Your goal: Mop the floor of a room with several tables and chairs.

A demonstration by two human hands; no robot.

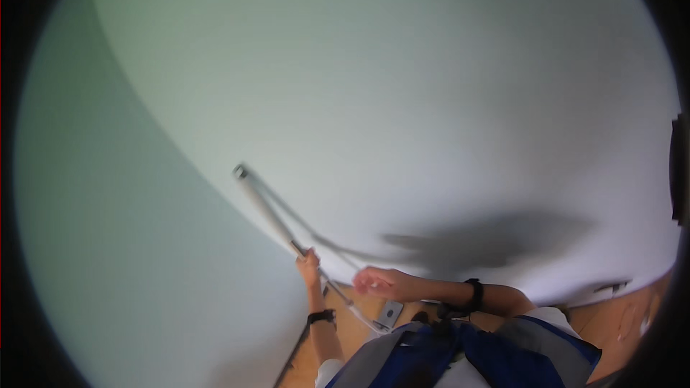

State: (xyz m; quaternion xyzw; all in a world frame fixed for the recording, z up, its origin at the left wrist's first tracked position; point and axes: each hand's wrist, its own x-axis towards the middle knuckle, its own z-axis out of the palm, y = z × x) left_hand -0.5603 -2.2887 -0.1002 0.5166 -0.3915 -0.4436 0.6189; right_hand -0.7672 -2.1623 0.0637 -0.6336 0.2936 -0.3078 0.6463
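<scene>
My left hand (308,265) is closed around a long pale pole (264,205), which leans up and to the left along a light wall (377,118). The pole's upper end has a dark and metallic tip; its thinner lower part runs down towards my waist. To the right of the pole is my right hand (377,281), its fingers curled and apart from the pole; nothing shows in it. Each wrist wears a black band. The pole and my body cast shadows on the wall.
A second wall face (135,215) meets the first at a corner on the left. Below are a wooden floor (307,355) and a grey metal plate or box (390,313) near my body. A dark object (677,170) stands at the right rim, and a small fixture (612,287) sits low on the wall.
</scene>
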